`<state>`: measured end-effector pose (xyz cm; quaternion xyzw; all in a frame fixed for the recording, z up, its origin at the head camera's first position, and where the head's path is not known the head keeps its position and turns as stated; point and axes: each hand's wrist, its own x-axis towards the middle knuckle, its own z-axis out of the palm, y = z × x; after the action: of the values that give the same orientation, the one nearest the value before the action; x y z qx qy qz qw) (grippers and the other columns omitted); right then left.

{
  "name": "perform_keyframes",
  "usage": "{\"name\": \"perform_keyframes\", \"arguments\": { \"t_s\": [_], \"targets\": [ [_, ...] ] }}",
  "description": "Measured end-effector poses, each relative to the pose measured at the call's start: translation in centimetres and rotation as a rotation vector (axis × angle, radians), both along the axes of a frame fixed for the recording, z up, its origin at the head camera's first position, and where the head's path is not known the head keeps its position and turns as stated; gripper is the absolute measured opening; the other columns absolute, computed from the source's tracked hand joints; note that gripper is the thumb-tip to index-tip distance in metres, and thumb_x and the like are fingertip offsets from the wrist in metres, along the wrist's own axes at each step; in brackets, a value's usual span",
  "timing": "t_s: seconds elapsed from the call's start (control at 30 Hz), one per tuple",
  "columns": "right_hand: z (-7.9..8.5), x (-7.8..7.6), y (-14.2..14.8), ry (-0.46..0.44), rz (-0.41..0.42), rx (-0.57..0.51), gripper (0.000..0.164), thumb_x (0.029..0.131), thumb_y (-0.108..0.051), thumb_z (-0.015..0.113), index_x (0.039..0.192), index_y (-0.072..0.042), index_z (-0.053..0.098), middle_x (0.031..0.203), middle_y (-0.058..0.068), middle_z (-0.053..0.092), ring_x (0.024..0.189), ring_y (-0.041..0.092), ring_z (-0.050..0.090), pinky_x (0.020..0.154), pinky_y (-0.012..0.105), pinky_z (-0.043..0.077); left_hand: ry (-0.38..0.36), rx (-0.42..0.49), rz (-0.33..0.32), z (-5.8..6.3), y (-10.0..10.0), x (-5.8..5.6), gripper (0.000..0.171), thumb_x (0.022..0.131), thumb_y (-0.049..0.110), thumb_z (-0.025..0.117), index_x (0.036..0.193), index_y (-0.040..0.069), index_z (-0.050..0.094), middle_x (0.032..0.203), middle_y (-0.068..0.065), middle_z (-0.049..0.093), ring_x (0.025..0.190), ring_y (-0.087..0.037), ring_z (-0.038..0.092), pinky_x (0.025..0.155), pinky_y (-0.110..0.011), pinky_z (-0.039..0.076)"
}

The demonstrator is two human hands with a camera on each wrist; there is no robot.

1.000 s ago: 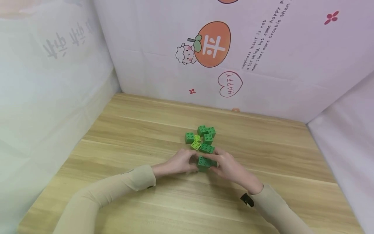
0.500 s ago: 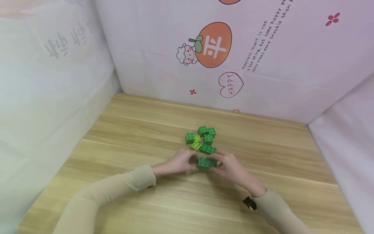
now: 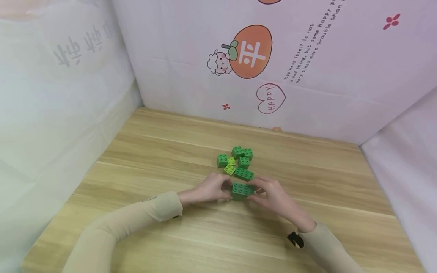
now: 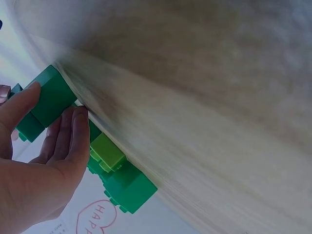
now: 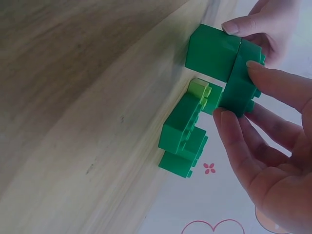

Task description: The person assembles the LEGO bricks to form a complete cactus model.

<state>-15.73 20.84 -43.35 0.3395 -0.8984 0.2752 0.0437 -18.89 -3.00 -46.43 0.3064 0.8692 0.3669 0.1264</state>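
A long green toy brick (image 5: 240, 80) lies on top of a larger green block (image 5: 212, 52), its end jutting out past the block to the right. My left hand (image 3: 212, 188) holds the block from the left, the thumb on one side and the fingers on the other. From the right, my right hand (image 3: 275, 196) pinches the overhanging end of the long brick between thumb and fingertips. In the head view the studs of the long brick (image 3: 241, 189) face up, and its right end is partly covered by the fingers.
Just behind the hands lies an eight-stud green brick (image 3: 244, 174). Two lime bricks (image 3: 230, 169) and several green bricks (image 3: 222, 160) cluster farther back on the wooden table (image 3: 170, 151). White printed cloth (image 3: 191, 91) walls the back and sides.
My right hand has shifted a little to the right along the long brick, baring more of its studs. My left hand has stayed in place.
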Motion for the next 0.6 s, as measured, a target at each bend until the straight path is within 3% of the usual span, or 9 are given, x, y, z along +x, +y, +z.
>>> {"name": "perform_keyframes", "arguments": {
  "t_s": [0.23,0.37,0.6],
  "targets": [
    [0.0,0.3,0.0,0.006,-0.015,-0.001,0.035,0.075,-0.004,0.083,0.107,-0.001,0.070,0.101,0.012,0.073,0.084,0.020,0.072,0.072,0.026,0.063,-0.012,0.019,-0.023,-0.1,-0.2,-0.1,0.033,0.081,0.013,0.079,0.111,0.004,0.069,0.111,-0.007,0.074,0.103,-0.018,0.070,0.091,-0.024,0.058],
    [0.0,0.4,0.0,-0.007,-0.020,-0.007,0.034,0.075,-0.004,0.083,0.107,0.000,0.070,0.100,0.012,0.073,0.085,0.021,0.072,0.073,0.028,0.064,-0.055,0.020,-0.043,-0.1,-0.6,-0.3,0.034,0.084,0.009,0.075,0.117,0.003,0.066,0.117,-0.009,0.072,0.108,-0.019,0.068,0.096,-0.027,0.057],
    [0.0,0.5,0.1,-0.019,-0.041,0.001,0.034,0.076,-0.007,0.083,0.107,-0.001,0.070,0.100,0.010,0.072,0.085,0.020,0.072,0.074,0.028,0.064,-0.118,0.059,0.014,0.2,-1.6,-1.3,0.030,0.091,0.009,0.069,0.120,0.001,0.064,0.118,-0.012,0.070,0.110,-0.023,0.067,0.098,-0.033,0.056]
  ]
}}
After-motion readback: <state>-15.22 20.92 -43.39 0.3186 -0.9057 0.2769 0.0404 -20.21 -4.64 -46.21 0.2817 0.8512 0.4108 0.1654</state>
